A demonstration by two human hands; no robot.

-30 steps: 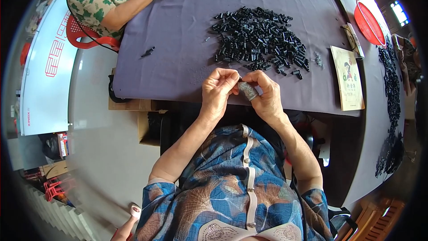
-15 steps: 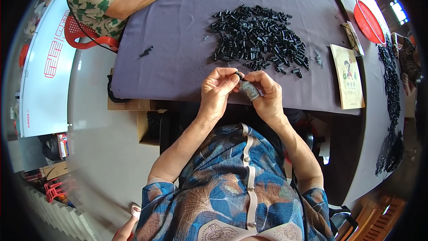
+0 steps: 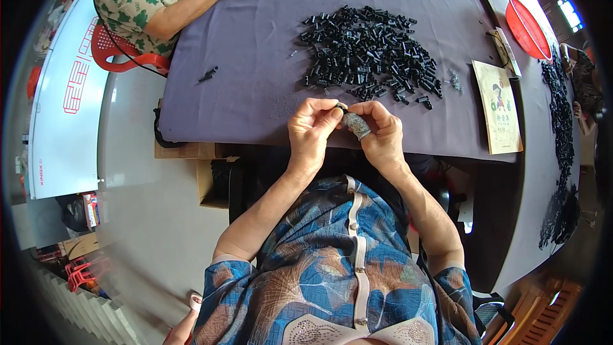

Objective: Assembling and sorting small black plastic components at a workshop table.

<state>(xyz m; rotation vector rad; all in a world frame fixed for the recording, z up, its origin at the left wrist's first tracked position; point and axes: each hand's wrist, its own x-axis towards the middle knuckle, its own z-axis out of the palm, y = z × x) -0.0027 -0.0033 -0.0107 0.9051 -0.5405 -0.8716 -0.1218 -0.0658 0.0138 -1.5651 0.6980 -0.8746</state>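
Note:
At the table's near edge, my left hand (image 3: 309,133) and my right hand (image 3: 383,134) meet fingertip to fingertip. Between them they pinch a small black plastic piece (image 3: 342,107), mostly covered by the fingers. A grey speckled bundle (image 3: 356,126), like a wrap over a digit, shows at my right hand; whether it is worn or held I cannot tell. Just beyond my hands lies a large heap of small black plastic pieces (image 3: 367,51). Tiny clear bits (image 3: 287,103) are scattered left of the heap, with a small cluster of clear bits (image 3: 456,82) to its right.
A purple-grey cloth (image 3: 236,99) covers the table. At right lie a yellowish booklet (image 3: 497,108) and a red basket (image 3: 528,29), with more black pieces (image 3: 559,134) beyond. A few black pieces (image 3: 208,75) lie at left. Across the table, a co-worker's forearm (image 3: 185,9) reaches over the cloth.
My hands stay nearly in place, with slight shifts of the fingers around the black piece. The co-worker's hand at the top left has moved left, uncovering some small pieces.

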